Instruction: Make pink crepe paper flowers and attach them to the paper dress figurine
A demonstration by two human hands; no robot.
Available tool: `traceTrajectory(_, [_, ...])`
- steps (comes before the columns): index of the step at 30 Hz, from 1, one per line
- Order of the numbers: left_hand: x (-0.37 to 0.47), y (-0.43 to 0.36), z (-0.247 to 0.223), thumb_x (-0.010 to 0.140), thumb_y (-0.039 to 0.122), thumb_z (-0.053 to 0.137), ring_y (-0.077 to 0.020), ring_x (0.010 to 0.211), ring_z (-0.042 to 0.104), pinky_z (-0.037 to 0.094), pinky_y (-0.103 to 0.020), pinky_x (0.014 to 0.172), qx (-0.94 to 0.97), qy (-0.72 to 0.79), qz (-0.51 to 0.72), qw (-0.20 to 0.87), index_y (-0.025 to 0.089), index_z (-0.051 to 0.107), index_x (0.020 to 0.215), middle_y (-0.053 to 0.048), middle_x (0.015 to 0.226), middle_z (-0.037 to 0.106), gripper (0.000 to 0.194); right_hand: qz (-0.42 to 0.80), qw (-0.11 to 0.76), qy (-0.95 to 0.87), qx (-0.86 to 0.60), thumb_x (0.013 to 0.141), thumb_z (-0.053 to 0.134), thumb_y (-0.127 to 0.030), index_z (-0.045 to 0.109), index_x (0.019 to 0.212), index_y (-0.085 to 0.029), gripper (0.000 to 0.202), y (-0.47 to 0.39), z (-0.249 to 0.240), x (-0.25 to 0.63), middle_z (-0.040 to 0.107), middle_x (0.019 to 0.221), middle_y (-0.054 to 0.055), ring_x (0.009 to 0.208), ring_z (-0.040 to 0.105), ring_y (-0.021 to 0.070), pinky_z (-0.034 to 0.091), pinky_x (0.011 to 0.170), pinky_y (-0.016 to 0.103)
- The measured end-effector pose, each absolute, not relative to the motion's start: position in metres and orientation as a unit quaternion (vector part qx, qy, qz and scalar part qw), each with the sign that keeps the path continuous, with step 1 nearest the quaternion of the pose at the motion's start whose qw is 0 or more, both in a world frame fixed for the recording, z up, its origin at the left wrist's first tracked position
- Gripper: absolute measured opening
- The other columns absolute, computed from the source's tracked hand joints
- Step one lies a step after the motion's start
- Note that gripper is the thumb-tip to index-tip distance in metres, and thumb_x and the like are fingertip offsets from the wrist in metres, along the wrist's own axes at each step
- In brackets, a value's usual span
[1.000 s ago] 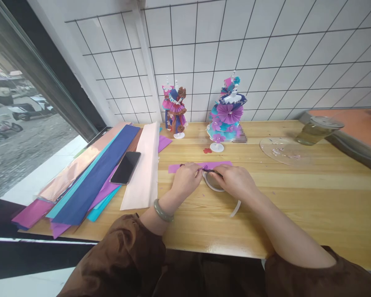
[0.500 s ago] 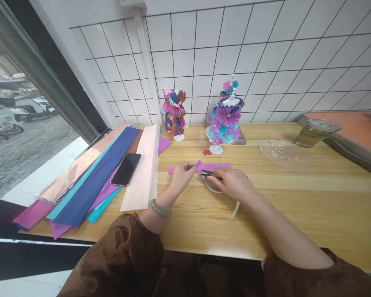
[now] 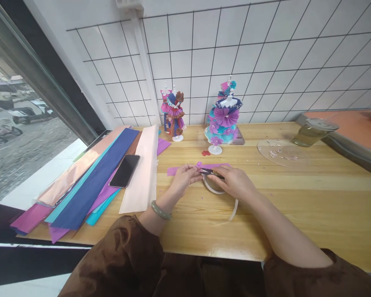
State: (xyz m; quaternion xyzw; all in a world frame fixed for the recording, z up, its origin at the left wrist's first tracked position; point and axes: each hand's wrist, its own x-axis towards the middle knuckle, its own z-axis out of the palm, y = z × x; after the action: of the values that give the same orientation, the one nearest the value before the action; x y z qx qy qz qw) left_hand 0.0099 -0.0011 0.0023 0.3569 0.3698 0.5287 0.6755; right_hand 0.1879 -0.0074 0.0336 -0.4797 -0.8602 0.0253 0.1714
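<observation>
My left hand (image 3: pixel 185 178) pinches a small purple paper piece (image 3: pixel 199 164) between thumb and fingers. My right hand (image 3: pixel 231 179) is closed on dark-bladed scissors (image 3: pixel 207 171), whose tips point left and meet the fingertips of my left hand. Behind both hands a purple paper strip (image 3: pixel 173 170) lies flat on the table. A roll of white tape (image 3: pixel 212 189) sits under the scissors, partly covered by my right hand, and a loose pale strip (image 3: pixel 234 211) curves out from beneath my forearm.
Colored paper sheets (image 3: pixel 95 181) and a phone (image 3: pixel 124 170) lie at left. Two decorated paper dress stands (image 3: pixel 175 113) (image 3: pixel 225 119) are near the wall. At right are a clear round plate (image 3: pixel 266 150) and a cup (image 3: pixel 309 134). A red paper flower (image 3: pixel 205 153) lies behind the strip.
The scissor tips have come up against my left fingertips at the purple piece, and the blades look more closed. The fingers of my left hand have shifted slightly right. The view has moved a little.
</observation>
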Motion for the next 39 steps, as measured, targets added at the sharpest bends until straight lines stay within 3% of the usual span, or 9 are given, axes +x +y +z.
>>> traceTrajectory(7, [0.009,0.001,-0.003,0.074,0.024,0.058,-0.0141,0.076,0.061,0.050,-0.036,0.077,0.369,0.401,0.514,0.662,0.012,0.051,0.078,-0.009,0.085,0.062,0.015,0.041,0.202,-0.816,-0.539,0.085,0.036,-0.043,0.058,0.107,-0.023,0.036,0.000,0.033,0.196,0.065,0.098,0.006,0.085,0.059,0.0197,0.043,0.067,0.028])
traceTrajectory(12, [0.008,0.002,-0.001,0.073,0.025,0.059,-0.0136,0.074,0.061,0.052,-0.034,0.071,0.365,0.428,0.512,0.650,0.013,0.048,0.075,-0.009,0.086,0.062,0.017,-0.004,0.124,-0.691,-0.712,0.082,0.034,-0.051,0.064,0.088,-0.016,0.046,0.022,0.022,0.235,0.066,0.078,0.012,0.071,0.061,0.0243,0.039,0.053,0.029])
traceTrajectory(17, [0.010,0.001,0.001,0.073,0.026,0.060,-0.0115,0.068,0.061,0.053,-0.031,0.067,0.371,0.434,0.499,0.652,0.012,0.048,0.075,-0.008,0.084,0.062,0.018,-0.011,0.076,-0.651,-0.755,0.081,0.036,-0.043,0.064,0.082,-0.012,0.041,0.031,0.011,0.262,0.064,0.077,0.016,0.070,0.061,0.0245,0.039,0.052,0.029])
traceTrajectory(22, [0.011,0.001,0.001,0.073,0.026,0.060,-0.0110,0.062,0.060,0.053,-0.030,0.062,0.379,0.456,0.487,0.642,0.012,0.049,0.076,-0.008,0.081,0.061,0.018,-0.103,0.144,-0.678,-0.714,0.080,0.042,-0.043,0.062,0.095,-0.013,0.039,0.020,0.019,0.241,0.061,0.093,0.019,0.090,0.054,0.0305,0.040,0.067,0.038])
traceTrajectory(24, [0.011,0.001,0.000,0.073,0.026,0.060,-0.0114,0.062,0.060,0.053,-0.030,0.061,0.381,0.456,0.485,0.641,0.012,0.049,0.075,-0.008,0.080,0.061,0.018,-0.056,0.161,-0.737,-0.654,0.081,0.041,-0.042,0.062,0.095,-0.017,0.035,0.015,0.022,0.225,0.062,0.091,0.013,0.086,0.056,0.0248,0.040,0.068,0.033])
traceTrajectory(28, [0.010,0.003,-0.003,0.071,0.027,0.061,-0.0114,0.062,0.060,0.054,-0.030,0.061,0.386,0.448,0.487,0.642,0.012,0.050,0.075,-0.008,0.079,0.061,0.019,0.066,0.095,-0.819,-0.562,0.079,0.046,-0.034,0.062,0.088,-0.018,0.024,0.008,0.018,0.202,0.063,0.083,0.006,0.073,0.058,0.0169,0.038,0.059,0.024])
traceTrajectory(31, [0.008,0.004,-0.004,0.071,0.028,0.061,-0.0104,0.059,0.059,0.053,-0.028,0.057,0.384,0.456,0.488,0.638,0.012,0.051,0.076,-0.008,0.080,0.061,0.019,0.067,0.086,-0.836,-0.537,0.079,0.045,-0.024,0.062,0.086,-0.019,0.019,0.007,0.016,0.202,0.063,0.086,0.006,0.074,0.058,0.0156,0.038,0.061,0.023])
traceTrajectory(39, [0.004,0.002,0.006,0.069,0.029,0.061,-0.0126,0.067,0.060,0.050,-0.024,0.052,0.392,0.469,0.509,0.606,0.013,0.054,0.075,-0.008,0.085,0.061,0.018,0.094,0.140,-0.862,-0.478,0.081,0.043,-0.020,0.066,0.090,-0.020,0.025,0.011,0.025,0.219,0.064,0.089,0.006,0.085,0.057,0.0183,0.042,0.074,0.028])
